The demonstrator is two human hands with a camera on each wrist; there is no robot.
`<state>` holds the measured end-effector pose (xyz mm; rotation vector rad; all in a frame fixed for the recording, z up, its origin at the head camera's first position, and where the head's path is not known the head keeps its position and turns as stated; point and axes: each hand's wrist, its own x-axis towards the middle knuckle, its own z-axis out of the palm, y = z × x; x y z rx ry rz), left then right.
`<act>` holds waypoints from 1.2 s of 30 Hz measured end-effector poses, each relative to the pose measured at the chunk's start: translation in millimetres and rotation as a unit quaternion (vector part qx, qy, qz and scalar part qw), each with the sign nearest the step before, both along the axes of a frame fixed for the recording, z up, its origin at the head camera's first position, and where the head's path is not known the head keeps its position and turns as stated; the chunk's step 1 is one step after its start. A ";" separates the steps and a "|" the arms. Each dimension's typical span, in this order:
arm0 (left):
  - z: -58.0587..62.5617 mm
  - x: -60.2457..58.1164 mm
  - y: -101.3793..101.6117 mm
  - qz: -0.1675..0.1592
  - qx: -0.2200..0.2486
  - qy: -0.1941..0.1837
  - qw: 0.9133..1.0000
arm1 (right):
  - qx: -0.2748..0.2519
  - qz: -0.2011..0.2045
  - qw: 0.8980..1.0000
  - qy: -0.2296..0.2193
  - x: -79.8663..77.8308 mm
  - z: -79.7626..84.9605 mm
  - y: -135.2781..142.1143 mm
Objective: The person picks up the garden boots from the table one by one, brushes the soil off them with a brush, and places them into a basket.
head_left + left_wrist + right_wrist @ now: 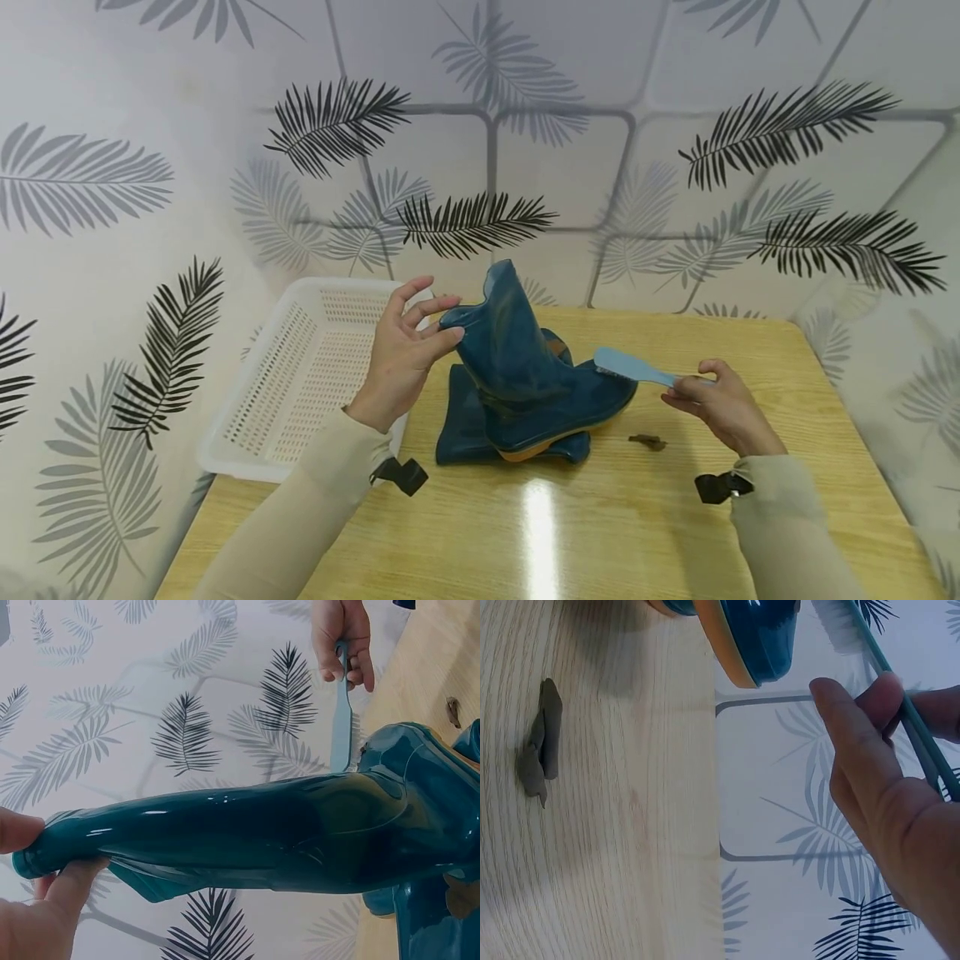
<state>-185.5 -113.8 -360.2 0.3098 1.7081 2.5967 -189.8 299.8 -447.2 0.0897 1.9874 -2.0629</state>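
A dark teal rain boot (517, 367) with an orange-brown sole edge stands tilted over a second boot (463, 425) that lies on the table. My left hand (408, 350) pinches the top rim of the upper boot between thumb and fingers, as the left wrist view shows up close. In my right hand (723, 408) is the handle of a light blue brush (630, 365) with pale bristles. The brush head lies over the upper boot's toe, bristles down. In the right wrist view the bristles (838, 626) appear beside the toe (761, 637).
A white perforated plastic basket (255, 392) stands at the left of the wooden table (615, 533). A small brown lump (647, 442) of something lies right of the boots. Behind the table rises a wall with leaf patterns (480, 225).
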 end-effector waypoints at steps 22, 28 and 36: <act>2.0 -11.5 -2.2 0.022 0.014 0.013 1.000 | -0.107 0.056 0.992 -0.037 16.5 -15.7 -18.0; -1.2 -12.0 -8.2 0.033 0.019 0.011 0.999 | -0.063 0.039 0.996 -0.042 24.9 -17.0 -6.6; -7.8 -12.9 -19.4 0.070 -0.018 -0.027 0.997 | -0.095 0.031 0.994 -0.054 28.8 -10.4 9.1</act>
